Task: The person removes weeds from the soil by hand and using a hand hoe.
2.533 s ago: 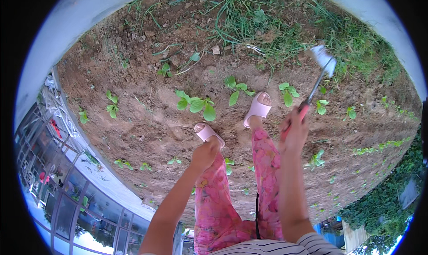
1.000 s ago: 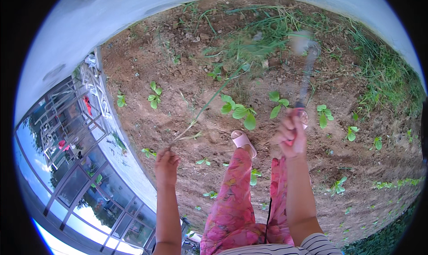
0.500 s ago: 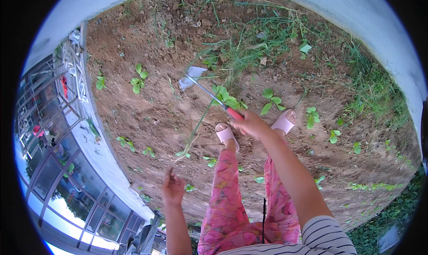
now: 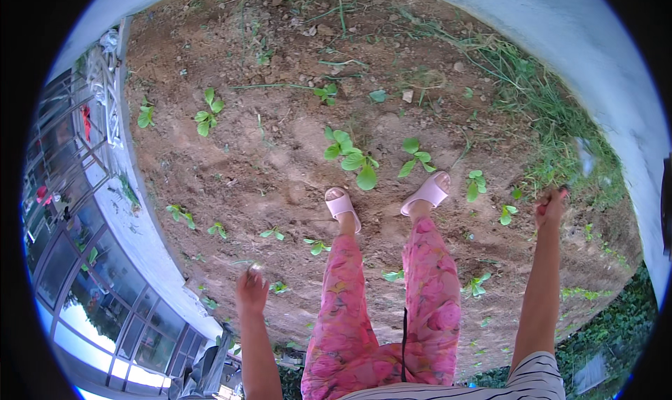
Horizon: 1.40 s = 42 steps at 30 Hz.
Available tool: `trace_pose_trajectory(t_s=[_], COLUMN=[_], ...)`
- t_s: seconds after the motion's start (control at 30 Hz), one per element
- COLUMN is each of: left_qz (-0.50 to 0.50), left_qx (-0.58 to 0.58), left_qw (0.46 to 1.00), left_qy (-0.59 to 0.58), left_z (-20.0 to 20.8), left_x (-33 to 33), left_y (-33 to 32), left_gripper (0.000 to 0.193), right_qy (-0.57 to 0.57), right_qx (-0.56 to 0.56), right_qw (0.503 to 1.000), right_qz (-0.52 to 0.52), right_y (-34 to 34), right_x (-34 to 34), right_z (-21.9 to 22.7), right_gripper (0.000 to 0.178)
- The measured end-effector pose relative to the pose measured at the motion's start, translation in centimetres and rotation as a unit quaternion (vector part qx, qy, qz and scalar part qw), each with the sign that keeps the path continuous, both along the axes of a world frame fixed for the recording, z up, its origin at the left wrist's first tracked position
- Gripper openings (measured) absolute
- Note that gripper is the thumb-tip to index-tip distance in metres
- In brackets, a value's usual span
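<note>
My right hand (image 4: 551, 208) is closed around the red handle of a small hand hoe (image 4: 585, 158). It is off to the right, and the hoe's pale blade is blurred by motion over pulled grass (image 4: 542, 92) along the wall. My left hand (image 4: 252, 291) hangs low on the left above the soil, fingers curled. Something small and light shows at its fingertips, too blurred to name. Between my hands, leafy green seedlings (image 4: 352, 156) grow in front of my feet, which are in pink slides (image 4: 341, 205).
A pale wall (image 4: 588, 43) curves around the far and right sides of the brown soil bed (image 4: 231, 148). More seedlings (image 4: 208, 113) stand in loose rows. On the left are a concrete ledge (image 4: 143, 221) and a glazed building front (image 4: 105, 288).
My right hand has swung from the middle to the right with the hoe. Loose grass at the upper middle has shifted toward the right wall. The long stalk near my left hand has gone from there.
</note>
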<state>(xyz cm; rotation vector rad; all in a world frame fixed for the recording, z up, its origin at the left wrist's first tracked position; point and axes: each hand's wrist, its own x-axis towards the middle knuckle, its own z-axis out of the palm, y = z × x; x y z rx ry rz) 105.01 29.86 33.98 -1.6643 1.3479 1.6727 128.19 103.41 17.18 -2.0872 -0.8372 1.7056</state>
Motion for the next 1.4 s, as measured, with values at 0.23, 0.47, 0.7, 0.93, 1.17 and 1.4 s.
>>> trace_pose_trajectory(t_s=[0.23, 0.47, 0.7, 0.93, 1.17, 1.4], left_qz=[-0.084, -0.137, -0.132, -0.219, -0.262, -0.288], left_qx=[0.145, 0.186, 0.233, 0.202, 0.058, 0.048], left_qw=[0.986, 0.973, 0.963, 0.954, 0.959, 0.952], left_qy=[0.025, 0.0, -0.007, -0.015, -0.09, -0.088], left_z=[-2.2, -0.2, -2.1, -2.5, -3.9, -2.1], left_x=[-1.7, -1.7, -2.5, -2.7, -1.1, 0.2], left_y=[15.3, 15.6, 20.5, 26.1, 23.5, 23.7], left_gripper=[0.018, 0.019, 0.014, 0.015, 0.032, 0.027], right_qy=[0.095, 0.129, 0.135, 0.23, 0.477, 0.228], right_qx=[-0.272, -0.264, -0.276, -0.106, -0.111, -0.075], right_qw=[0.913, 0.824, 0.832, 0.962, 0.872, 0.961], right_qz=[0.289, 0.485, 0.462, 0.103, 0.006, 0.137], right_y=[-14.5, -20.4, -17.6, -13.9, -7.3, -10.0], right_x=[-9.9, -18.7, -16.9, -10.6, -5.6, -8.6], right_z=[2.9, -0.8, 4.6, 8.9, 14.6, 14.7], right_gripper=[0.012, 0.02, 0.026, 0.025, 0.01, 0.022])
